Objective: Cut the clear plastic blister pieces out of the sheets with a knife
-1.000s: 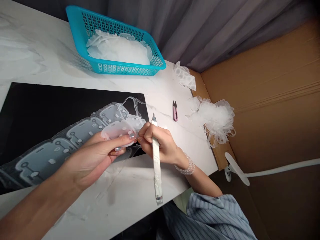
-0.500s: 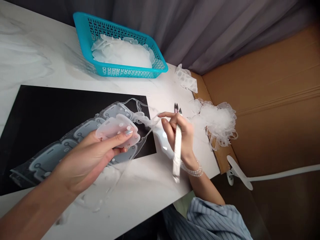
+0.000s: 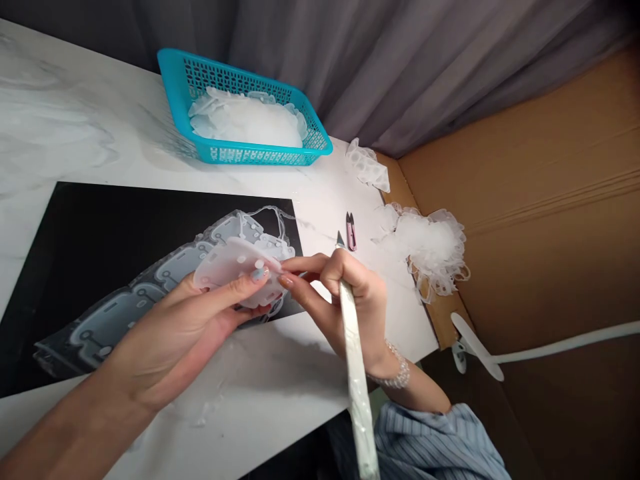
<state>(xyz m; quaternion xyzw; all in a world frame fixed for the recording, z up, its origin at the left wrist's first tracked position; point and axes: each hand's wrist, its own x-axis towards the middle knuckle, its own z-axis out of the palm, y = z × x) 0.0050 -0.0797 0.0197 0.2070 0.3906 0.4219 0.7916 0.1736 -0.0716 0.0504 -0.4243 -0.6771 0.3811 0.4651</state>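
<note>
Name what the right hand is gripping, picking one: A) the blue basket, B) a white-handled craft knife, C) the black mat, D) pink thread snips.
B. The right hand has its fingers closed around the white handle of the craft knife, while the pink thread snips lie apart from it on the table.

A turquoise plastic basket [image 3: 260,156] of translucent pieces sits on the white marble-look table [image 3: 75,127]; pink thread snips [image 3: 351,232] lie near a heap of white trimmings [image 3: 430,243], beside brown cardboard [image 3: 525,227].
</note>
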